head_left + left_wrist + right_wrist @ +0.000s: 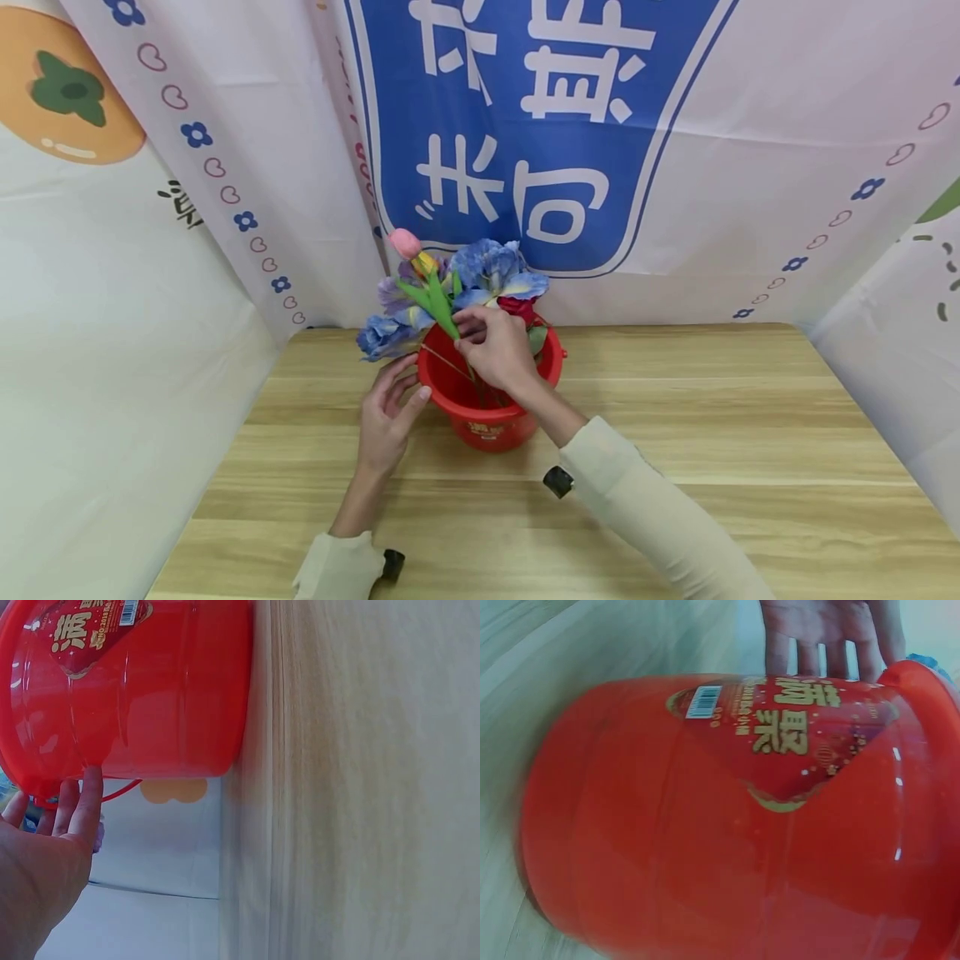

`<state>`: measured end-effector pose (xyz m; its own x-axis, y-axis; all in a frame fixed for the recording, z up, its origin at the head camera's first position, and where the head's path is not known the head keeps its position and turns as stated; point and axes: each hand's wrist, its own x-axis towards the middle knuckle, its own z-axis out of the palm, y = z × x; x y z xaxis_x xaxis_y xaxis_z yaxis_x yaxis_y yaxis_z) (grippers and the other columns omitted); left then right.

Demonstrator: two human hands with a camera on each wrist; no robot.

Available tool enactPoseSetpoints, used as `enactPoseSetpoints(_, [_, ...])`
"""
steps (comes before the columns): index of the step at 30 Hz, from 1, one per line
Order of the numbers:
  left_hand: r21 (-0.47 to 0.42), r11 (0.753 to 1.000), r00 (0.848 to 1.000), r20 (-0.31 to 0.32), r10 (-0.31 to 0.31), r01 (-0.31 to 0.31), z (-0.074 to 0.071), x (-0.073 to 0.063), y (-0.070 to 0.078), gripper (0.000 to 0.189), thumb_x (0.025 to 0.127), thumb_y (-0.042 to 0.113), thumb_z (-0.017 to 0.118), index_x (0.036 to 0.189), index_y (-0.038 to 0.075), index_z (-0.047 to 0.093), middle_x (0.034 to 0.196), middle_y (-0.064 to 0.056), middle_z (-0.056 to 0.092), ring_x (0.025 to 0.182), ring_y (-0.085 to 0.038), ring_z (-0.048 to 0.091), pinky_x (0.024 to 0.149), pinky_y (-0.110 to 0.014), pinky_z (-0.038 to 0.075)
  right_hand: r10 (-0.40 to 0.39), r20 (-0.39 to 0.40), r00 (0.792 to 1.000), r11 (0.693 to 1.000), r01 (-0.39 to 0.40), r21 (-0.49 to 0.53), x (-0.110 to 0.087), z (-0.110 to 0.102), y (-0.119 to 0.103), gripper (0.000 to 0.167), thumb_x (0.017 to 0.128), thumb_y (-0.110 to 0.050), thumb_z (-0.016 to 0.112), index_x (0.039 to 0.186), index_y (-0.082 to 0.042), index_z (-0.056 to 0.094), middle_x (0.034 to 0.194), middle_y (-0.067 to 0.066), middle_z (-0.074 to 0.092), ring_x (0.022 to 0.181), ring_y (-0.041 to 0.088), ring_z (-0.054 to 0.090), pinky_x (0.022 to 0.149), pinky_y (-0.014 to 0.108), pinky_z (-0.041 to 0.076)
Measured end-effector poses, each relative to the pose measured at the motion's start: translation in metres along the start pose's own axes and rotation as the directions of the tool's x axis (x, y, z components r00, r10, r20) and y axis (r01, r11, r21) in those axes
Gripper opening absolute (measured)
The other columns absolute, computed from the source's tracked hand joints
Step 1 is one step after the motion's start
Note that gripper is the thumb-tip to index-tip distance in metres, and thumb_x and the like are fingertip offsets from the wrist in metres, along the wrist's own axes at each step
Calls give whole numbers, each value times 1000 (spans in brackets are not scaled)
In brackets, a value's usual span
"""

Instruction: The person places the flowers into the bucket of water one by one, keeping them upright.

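A red plastic bucket (491, 432) stands upright on the wooden table, its printed label (787, 735) large in the right wrist view. My right hand (498, 348) is over the bucket's mouth and pinches the green stem of a pink tulip (405, 243) between thumb and fingers. Blue flowers (487, 271), a purple flower (393, 293), a yellow flower (426, 264) and a red flower (519, 309) lean over the far and left rim. On the bucket's left side, the loosely spread fingers of my left hand (386, 423) touch the wall near the rim.
The wooden table (712, 433) extends around the bucket. Close behind its back edge hangs a white cloth (757, 192) with a blue printed panel (480, 117), and the blooms overlap it in the head view. A thin red handle (121, 790) hangs beside the bucket.
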<state>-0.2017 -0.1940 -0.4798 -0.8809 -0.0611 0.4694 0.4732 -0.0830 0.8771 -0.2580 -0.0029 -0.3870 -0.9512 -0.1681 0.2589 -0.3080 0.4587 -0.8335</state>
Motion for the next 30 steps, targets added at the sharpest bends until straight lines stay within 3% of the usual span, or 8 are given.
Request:
enactPoseSetpoints(7, [16,1000,1000,-3,-10,10,-1,1,1,49,96,-15,66,144,-15,56,144,-10,58,120,-17,70,96,-21,63,17,26,1000,999,-16,-44,1,3,0,26,92,-4,81,118,-9,79,106,8,81,93,22,81,85,37,69])
enactPoseSetpoints(14, [14,1000,1000,-10,-16,16,0,0,1,50,94,-16,66,144,-14,57,143,-10,57,118,-17,70,95,-21,63,30,46,998,1000,-30,2,-2,-2,1,27,91,-7,84,118,-9,79,105,7,82,94,21,81,86,36,69])
enactPoseSetpoints(23, [9,1000,1000,-2,-5,5,2,1,0,50,95,-15,66,144,-14,56,142,-9,58,120,-26,71,94,-21,63,-13,59,998,997,8,79,-14,-25,-5,30,91,-12,85,120,-8,78,106,8,82,93,22,80,87,38,68])
enactPoseSetpoints(30, [15,1000,1000,-12,-2,2,1,0,-1,50,95,-15,67,143,-14,57,142,-11,59,119,-27,71,95,-21,63,12,45,999,989,-19,148,-28,-48,-1,30,92,-11,85,120,-8,78,109,12,81,95,24,79,81,35,69])
